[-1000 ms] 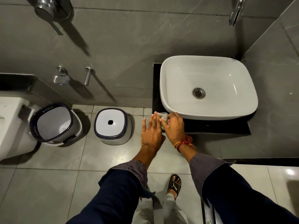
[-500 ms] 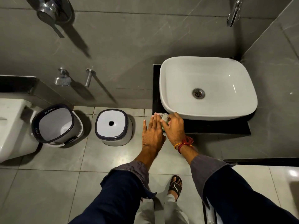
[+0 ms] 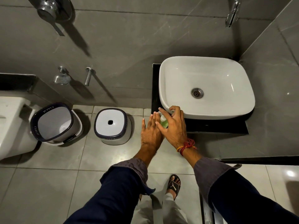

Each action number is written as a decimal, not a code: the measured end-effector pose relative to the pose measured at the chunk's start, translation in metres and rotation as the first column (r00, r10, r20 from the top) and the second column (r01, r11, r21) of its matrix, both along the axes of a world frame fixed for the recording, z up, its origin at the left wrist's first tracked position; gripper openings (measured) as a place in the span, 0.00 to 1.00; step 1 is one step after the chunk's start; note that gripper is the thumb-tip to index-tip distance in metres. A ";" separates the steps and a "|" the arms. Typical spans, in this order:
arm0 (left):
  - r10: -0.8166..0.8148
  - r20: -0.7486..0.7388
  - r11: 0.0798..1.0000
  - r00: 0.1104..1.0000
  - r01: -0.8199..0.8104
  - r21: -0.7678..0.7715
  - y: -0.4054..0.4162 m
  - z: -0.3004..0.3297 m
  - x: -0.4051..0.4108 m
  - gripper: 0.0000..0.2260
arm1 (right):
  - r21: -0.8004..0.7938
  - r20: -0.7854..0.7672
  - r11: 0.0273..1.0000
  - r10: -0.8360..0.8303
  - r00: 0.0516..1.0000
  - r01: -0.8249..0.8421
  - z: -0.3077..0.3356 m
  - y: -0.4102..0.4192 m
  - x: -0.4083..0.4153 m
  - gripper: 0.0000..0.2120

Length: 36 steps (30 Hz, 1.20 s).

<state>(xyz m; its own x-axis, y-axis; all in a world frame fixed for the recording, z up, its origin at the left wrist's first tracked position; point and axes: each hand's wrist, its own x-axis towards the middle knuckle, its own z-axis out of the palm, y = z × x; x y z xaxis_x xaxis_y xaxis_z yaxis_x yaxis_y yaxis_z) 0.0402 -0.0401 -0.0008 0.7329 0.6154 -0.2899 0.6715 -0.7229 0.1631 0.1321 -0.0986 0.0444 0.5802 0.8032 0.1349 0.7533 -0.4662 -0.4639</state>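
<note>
A small pump bottle of green soap [image 3: 164, 123] stands on the black counter [image 3: 218, 125] at the front left corner of the white basin [image 3: 163, 88]. My right hand [image 3: 175, 129] lies over the bottle, thumb and forefinger either side of it and the other fingers curled over its top by the basin rim. My left hand [image 3: 151, 132] is flat with straight fingers, back up, touching the right hand just left of the bottle. Most of the bottle is hidden by the hands.
A chrome tap [image 3: 232, 13] hangs over the basin's far side. On the tiled floor to the left stand a white stool [image 3: 111, 125], a tilted bucket [image 3: 36, 126] and a white toilet [image 3: 11, 126]. My sandalled foot [image 3: 174, 185] is below.
My right hand's fingers have spread and shifted over the bottle, so more of the green bottle shows between thumb and forefinger. The left hand stays flat beside it.
</note>
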 end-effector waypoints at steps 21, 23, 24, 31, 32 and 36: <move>0.033 0.040 0.999 0.999 -0.032 -0.009 0.000 0.000 -0.001 0.38 | 0.151 -0.175 0.988 0.070 0.982 -0.044 -0.016 -0.038 -0.004 0.21; 0.028 0.040 1.000 0.999 -0.028 0.003 0.001 -0.001 -0.002 0.44 | 0.105 -0.296 0.989 -0.067 0.953 0.102 -0.021 -0.040 -0.005 0.23; 0.023 0.039 1.000 0.999 -0.023 0.008 0.000 -0.002 -0.002 0.45 | 0.035 -0.333 0.993 -0.094 0.938 0.112 -0.023 -0.039 -0.005 0.23; 0.060 0.069 0.998 0.996 -0.062 0.028 0.010 -0.010 -0.003 0.39 | -0.093 -0.349 0.996 -0.019 0.937 -0.014 -0.027 -0.015 -0.008 0.29; 0.060 0.068 0.998 0.996 -0.062 0.029 0.013 -0.010 -0.002 0.39 | -0.104 -0.345 0.994 -0.012 0.939 -0.026 -0.027 -0.011 -0.008 0.30; 0.058 0.072 0.998 0.996 -0.061 0.030 0.028 -0.008 0.009 0.40 | -0.145 -0.322 0.987 0.022 0.946 -0.072 -0.029 -0.002 -0.005 0.34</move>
<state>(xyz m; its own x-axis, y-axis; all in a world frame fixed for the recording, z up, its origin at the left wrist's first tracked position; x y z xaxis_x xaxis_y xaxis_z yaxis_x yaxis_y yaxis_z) 0.0492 -0.0120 -0.0085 0.7127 0.6669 -0.2174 0.7010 -0.6875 0.1893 0.1275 -0.1005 0.0154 0.5333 0.8272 -0.1770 0.6007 -0.5177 -0.6092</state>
